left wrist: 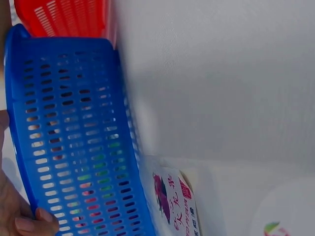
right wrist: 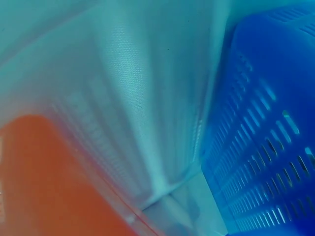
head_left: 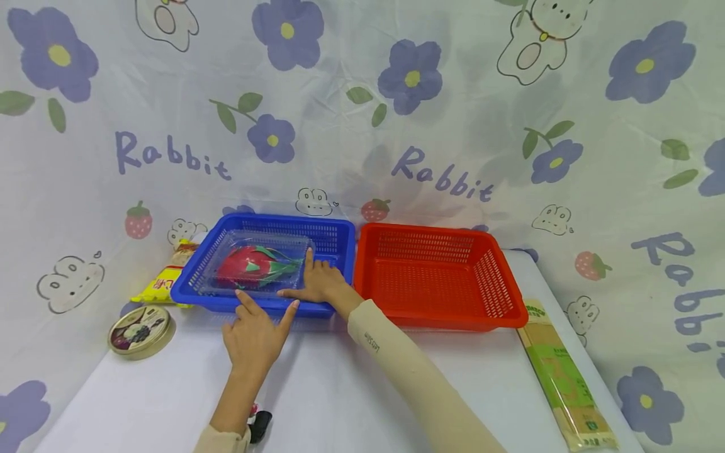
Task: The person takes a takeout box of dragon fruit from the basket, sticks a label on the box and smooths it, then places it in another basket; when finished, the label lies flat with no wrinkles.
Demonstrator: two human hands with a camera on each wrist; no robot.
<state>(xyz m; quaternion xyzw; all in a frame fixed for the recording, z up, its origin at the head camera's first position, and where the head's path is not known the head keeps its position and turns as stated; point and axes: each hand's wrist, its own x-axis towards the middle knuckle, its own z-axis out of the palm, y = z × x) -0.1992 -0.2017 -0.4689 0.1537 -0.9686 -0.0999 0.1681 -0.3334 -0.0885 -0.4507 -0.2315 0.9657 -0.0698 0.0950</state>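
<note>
A clear plastic box (head_left: 263,236) with a red, green-leaved dragon fruit (head_left: 246,265) inside lies in the blue basket (head_left: 334,308). My right hand (head_left: 325,281) is at the box's right end, its index finger and thumb spread along the edge. Just outside the basket's front rim, my left hand (head_left: 255,336) has its index finger reaching to the rim by the box's near edge, thumb stretched out. In the left wrist view, fingertips (left wrist: 37,223) lie against the perforated basket side. The right wrist view shows no hand.
A red basket (head_left: 436,324) stands right beside the blue one. Left of them are a round tin (head_left: 141,332) and a yellow packet (head_left: 161,286). A long noodle packet (head_left: 566,377) lies at the right. A printed white surface (left wrist: 170,201) shows beside the blue basket.
</note>
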